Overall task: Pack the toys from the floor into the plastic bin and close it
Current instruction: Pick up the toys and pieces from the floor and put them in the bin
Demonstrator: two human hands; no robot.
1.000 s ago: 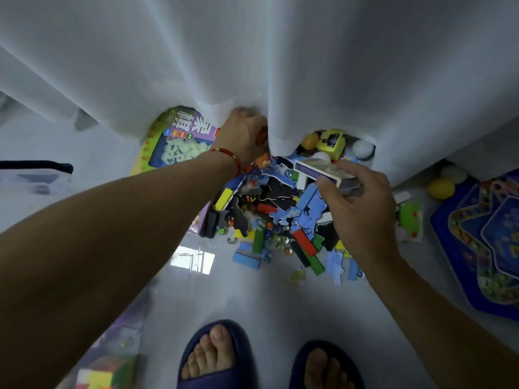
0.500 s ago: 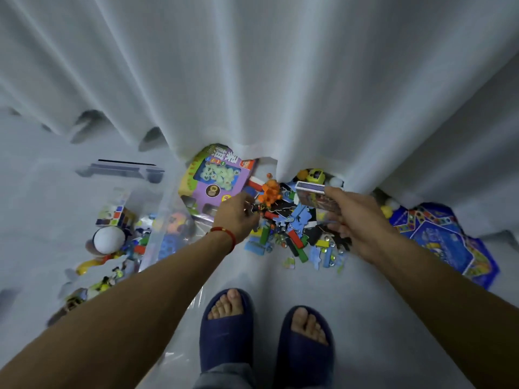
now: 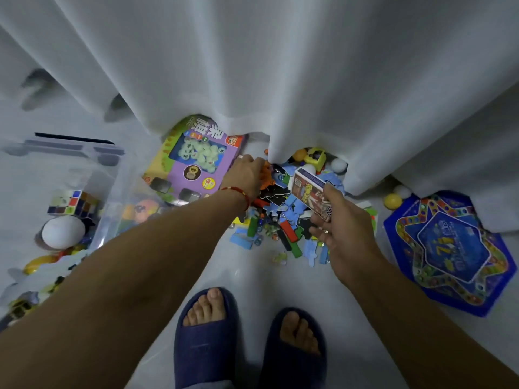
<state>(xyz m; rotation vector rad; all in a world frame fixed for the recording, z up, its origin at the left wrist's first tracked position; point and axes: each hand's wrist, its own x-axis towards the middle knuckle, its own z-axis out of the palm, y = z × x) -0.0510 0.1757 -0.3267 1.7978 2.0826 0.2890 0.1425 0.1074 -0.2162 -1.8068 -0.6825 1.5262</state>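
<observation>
A heap of small toys (image 3: 283,220) lies on the floor at the foot of the white curtain: puzzle pieces, coloured blocks, marbles. My right hand (image 3: 341,234) holds a small card box (image 3: 310,192) above the heap. My left hand (image 3: 247,175) reaches down onto an orange toy (image 3: 266,175) at the heap's left edge, fingers curled over it; the grip is hidden. The clear plastic bin (image 3: 109,192) stands at the left with a puzzle cube (image 3: 73,203), a white ball (image 3: 63,231) and other toys inside.
A purple boxed game (image 3: 193,167) lies between bin and heap. A blue star-shaped game board (image 3: 449,251) lies at the right, with yellow and white balls (image 3: 393,200) near it. The curtain (image 3: 280,80) hangs over the far toys. My slippered feet (image 3: 247,338) stand below.
The view has pulled back and up from the heap. My right hand has lifted the card box off the heap. My left hand has left the curtain and come down onto the orange toy.
</observation>
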